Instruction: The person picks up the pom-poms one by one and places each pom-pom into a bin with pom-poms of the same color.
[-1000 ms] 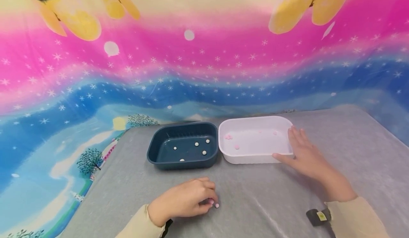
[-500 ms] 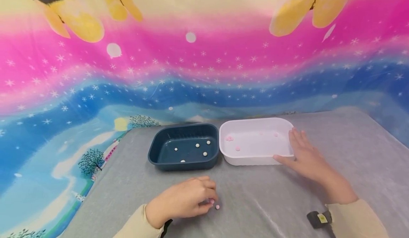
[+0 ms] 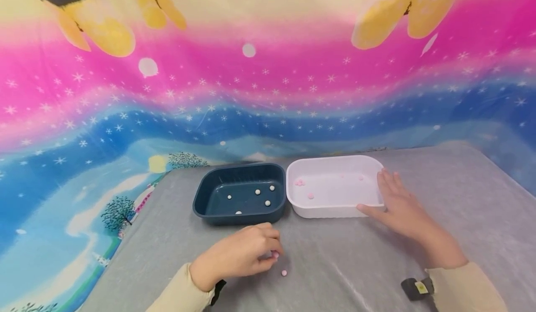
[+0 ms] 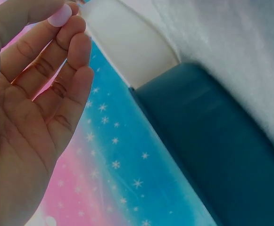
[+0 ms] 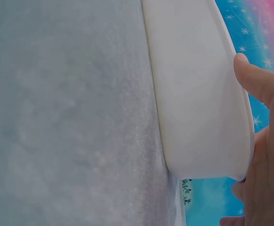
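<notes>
My left hand [image 3: 236, 257] pinches a small pink ball [image 4: 60, 16] between thumb and fingertips, just above the cloth. Below those fingertips a second pink ball [image 3: 284, 273] lies on the cloth. Several white balls [image 3: 257, 192] sit in a dark blue basin [image 3: 240, 220] beyond the left hand. Right beside it stands a white basin [image 3: 335, 211] with several pink pieces [image 3: 311, 196] inside. At that basin's right end, my right hand [image 3: 404, 209] rests with straight fingers on the end wall and its thumb on the front rim, as the right wrist view also shows.
Grey cloth [image 3: 347, 261] covers the table. A printed backdrop [image 3: 268, 93] with pink and blue bands hangs behind the basins and down the left side. A black strap piece [image 3: 414, 288] sits at the right sleeve's cuff.
My left hand has lifted slightly away from the loose pink ball, towards the dark blue basin, with the pinched ball in its fingers. The right hand has stayed on the white basin.
</notes>
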{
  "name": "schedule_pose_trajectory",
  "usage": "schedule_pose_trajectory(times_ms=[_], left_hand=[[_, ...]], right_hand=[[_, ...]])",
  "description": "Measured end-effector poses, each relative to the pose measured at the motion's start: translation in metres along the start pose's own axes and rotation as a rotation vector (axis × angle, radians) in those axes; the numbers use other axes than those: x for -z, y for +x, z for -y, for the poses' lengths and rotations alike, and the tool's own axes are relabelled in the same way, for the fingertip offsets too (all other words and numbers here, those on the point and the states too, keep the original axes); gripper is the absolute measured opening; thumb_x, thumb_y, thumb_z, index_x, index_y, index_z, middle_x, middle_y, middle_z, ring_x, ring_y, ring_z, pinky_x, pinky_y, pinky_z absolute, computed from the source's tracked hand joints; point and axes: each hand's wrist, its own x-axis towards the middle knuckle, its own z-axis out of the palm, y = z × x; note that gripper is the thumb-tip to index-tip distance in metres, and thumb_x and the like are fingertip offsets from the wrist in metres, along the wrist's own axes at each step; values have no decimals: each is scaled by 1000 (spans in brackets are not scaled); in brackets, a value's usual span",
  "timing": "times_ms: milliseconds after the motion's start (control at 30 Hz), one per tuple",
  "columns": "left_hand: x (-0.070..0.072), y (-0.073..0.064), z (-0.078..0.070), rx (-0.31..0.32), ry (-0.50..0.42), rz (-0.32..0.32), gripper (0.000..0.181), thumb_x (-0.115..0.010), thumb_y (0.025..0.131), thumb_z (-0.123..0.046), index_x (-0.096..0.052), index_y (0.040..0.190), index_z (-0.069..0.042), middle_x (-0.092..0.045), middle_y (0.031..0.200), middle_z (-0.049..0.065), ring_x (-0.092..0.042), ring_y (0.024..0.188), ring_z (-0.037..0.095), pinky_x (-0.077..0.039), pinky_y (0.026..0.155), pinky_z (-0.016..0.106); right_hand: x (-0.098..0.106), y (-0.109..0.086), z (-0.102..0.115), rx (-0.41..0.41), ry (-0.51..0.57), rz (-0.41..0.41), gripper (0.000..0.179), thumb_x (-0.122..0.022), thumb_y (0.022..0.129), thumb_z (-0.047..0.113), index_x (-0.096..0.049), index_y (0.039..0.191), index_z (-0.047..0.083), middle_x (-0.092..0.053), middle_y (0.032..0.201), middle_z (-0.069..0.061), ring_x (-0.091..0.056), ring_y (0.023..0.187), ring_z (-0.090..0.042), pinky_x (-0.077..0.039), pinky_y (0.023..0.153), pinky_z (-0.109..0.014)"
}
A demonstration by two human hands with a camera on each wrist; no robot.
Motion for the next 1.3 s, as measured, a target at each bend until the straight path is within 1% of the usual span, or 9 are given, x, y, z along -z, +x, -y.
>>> schedule_pose_trajectory(times_ms=[400, 467, 567, 633, 800, 833, 1100, 1167, 1300], left_hand=[[13, 3, 11, 18, 34, -68, 6, -69, 89, -12, -73, 89, -16, -58, 82, -9, -48, 80, 5, -44, 74, 15], [16, 4, 13, 26, 42, -62, 6, -69, 90, -13, -73, 89, -17, -56, 81, -10, -48, 80, 4, -47, 80, 16], [18, 7, 15, 29, 39, -75, 6, -68, 91, -13, -72, 88, -17, -55, 81, -11, -50, 81, 4, -49, 99, 23], [19, 9, 18, 17, 34, -105, 6, -68, 90, -12, -73, 88, -16, -56, 82, -10, -50, 82, 4, -49, 99, 24], [20, 13, 25, -12, 21, -174, 7, -68, 90, -10, -73, 90, -15, -58, 84, -8, -49, 82, 5, -45, 75, 17], [20, 13, 26, -12, 17, -178, 7, -68, 90, -10, -73, 91, -15, -59, 84, -8, -49, 82, 5, -45, 75, 17], [20, 22, 29, 25, -43, -140, 10, -66, 93, -11, -74, 94, -15, -59, 86, -8, -48, 81, 5, -44, 74, 15], [19, 26, 30, 29, -44, -135, 10, -65, 93, -10, -74, 95, -15, -59, 86, -9, -48, 81, 5, -46, 78, 18], [18, 33, 34, 53, -49, -125, 10, -66, 92, -10, -75, 96, -14, -59, 88, -9, -50, 83, 5, -49, 95, 24]], right_hand=[[0, 0, 1, -25, 12, 18, 109, -53, 94, 63, 2, 156, -7, 8, 164, -26, 11, 150, -50, -12, 105, -81], [0, 0, 1, -28, 14, 22, 109, -53, 94, 64, 2, 156, -7, 9, 164, -26, 12, 150, -49, -12, 105, -81], [-1, 0, 0, -24, 17, 20, 109, -53, 94, 63, 3, 156, -7, 12, 164, -24, 13, 150, -49, -12, 106, -81], [-1, -1, -1, -22, 23, 19, 108, -54, 94, 62, 4, 156, -6, 14, 164, -22, 14, 149, -49, -12, 106, -81], [-1, 0, -1, -25, 24, 19, 109, -54, 94, 62, 5, 156, -5, 15, 165, -20, 14, 150, -48, -12, 105, -81], [-1, 0, -1, -25, 23, 19, 109, -54, 94, 62, 5, 156, -5, 15, 165, -20, 14, 150, -48, -12, 105, -81], [-1, 0, 1, -28, 21, 22, 108, -53, 94, 62, 4, 156, -5, 15, 165, -21, 14, 150, -48, -12, 105, -81], [-1, 1, 0, -28, 18, 21, 108, -53, 94, 62, 4, 156, -6, 14, 165, -21, 14, 150, -48, -13, 105, -82], [-1, 2, 0, -28, 10, 18, 108, -53, 94, 62, 3, 156, -6, 12, 165, -23, 12, 150, -49, -13, 105, -81]])
